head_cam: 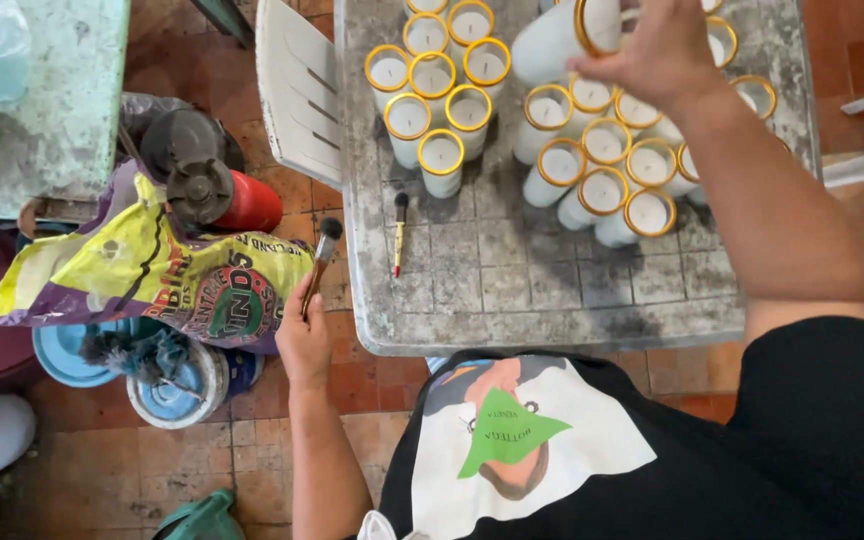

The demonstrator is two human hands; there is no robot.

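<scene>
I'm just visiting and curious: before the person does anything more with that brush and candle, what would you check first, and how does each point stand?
1. Left hand grips the brush: ok.
2. Right hand holds the lifted candle: ok.
3. Paint on the bristles: cannot tell.
4. Candles on the table stand upright: ok.
5. Spare brush lies apart from the candles: ok.
6. Lifted candle's rim fully gold: cannot tell.
</scene>
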